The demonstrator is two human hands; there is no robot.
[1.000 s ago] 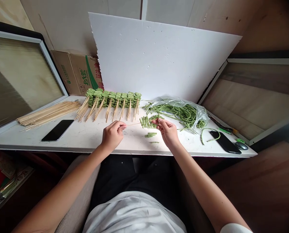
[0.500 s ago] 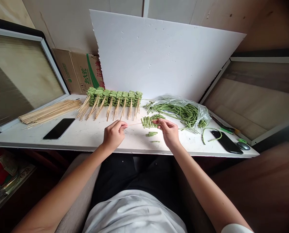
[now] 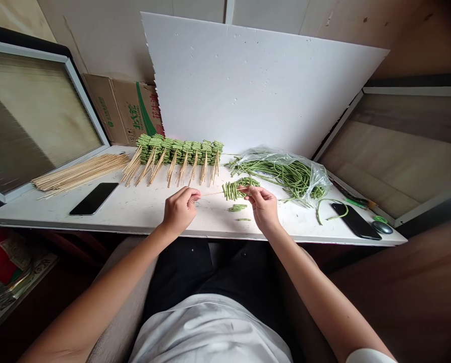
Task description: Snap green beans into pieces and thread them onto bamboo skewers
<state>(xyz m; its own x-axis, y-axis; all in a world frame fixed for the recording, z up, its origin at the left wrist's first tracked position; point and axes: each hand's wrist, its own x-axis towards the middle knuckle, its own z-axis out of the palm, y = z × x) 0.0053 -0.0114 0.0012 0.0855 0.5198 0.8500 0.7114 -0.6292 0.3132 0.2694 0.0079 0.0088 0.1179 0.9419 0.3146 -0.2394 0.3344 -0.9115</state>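
My left hand (image 3: 180,207) is closed around one end of a thin wooden skewer (image 3: 211,193), which runs level above the table. Several short green bean pieces (image 3: 230,191) are threaded side by side near its other end. There my right hand (image 3: 261,204) pinches, thumb and fingers together, at the skewer's tip beside the beans; whether it also grips a bean piece is hidden. Behind the right fingers lies a pile of cut bean pieces (image 3: 250,181). A few more cut pieces (image 3: 237,207) rest on the table below the skewer.
Finished bean skewers (image 3: 180,151) are stacked at the back, beside loose skewers (image 3: 81,171). Long beans (image 3: 293,176) lie partly in a clear plastic bag (image 3: 319,177). Phones (image 3: 94,199) lie left and right on the white table (image 3: 142,217); a white board (image 3: 263,91) stands behind.
Both hands keep their hold on the skewer, with hardly any movement. The whole view has shifted very slightly.
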